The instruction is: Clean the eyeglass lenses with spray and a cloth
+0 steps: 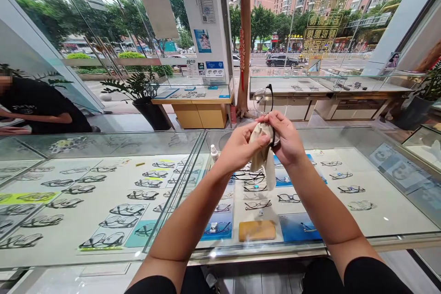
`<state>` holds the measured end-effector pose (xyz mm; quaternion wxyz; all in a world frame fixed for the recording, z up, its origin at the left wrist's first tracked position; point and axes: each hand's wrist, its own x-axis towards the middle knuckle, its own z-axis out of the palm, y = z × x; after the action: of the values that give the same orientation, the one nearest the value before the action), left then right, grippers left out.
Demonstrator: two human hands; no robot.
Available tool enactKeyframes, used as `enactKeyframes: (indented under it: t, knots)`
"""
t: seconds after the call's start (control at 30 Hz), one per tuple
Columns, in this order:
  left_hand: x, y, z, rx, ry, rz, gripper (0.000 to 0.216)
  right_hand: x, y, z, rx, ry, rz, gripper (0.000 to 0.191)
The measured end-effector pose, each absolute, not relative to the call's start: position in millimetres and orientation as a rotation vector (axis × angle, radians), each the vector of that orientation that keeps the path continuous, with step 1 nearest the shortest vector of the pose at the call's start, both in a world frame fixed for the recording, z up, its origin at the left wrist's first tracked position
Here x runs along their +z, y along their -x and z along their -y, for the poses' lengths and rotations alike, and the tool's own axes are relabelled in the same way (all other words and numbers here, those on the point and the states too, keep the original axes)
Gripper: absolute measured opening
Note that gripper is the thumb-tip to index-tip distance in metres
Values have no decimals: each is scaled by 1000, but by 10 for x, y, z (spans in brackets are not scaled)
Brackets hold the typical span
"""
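Note:
Both my hands are raised together above the glass display counter. My left hand [243,147] is closed on a pale beige cloth [261,140], whose loose end hangs below the fingers. A pair of eyeglasses [270,98] with a dark frame is gripped by my right hand [285,137]. One lens and rim stand up above my fingers. The lower part of the glasses is wrapped in the cloth and partly hidden. My right fingertips also touch the cloth.
Under the counter glass [347,234] lie rows of eyeglasses and a tan glasses case [257,230]. A white-capped bottle [214,152] stands beyond my left forearm. A person in a black shirt [48,105] leans at the far left. Potted plants and more display cases stand by the windows.

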<state>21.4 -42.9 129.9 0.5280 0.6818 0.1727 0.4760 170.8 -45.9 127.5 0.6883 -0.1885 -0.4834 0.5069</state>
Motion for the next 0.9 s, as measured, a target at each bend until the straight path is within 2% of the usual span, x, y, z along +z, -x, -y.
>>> enactKeyframes:
  t: [0.3, 0.5, 0.63, 0.9]
  knots:
    - [1195, -380, 479, 1616, -1627, -565, 52, 1290, -1533, 596, 1149, 385, 1085, 42]
    - [1352, -214, 515, 1398, -1701, -615, 62, 1325, -1672, 597, 1043, 476, 1100, 39]
    - [1479, -56, 479, 1476, -1661, -638, 59, 1397, -1862, 584, 961, 500, 1129, 33]
    - [1597, 181, 392, 1418, -1623, -722, 54, 1487, -2005, 647, 1099, 518, 1259, 39]
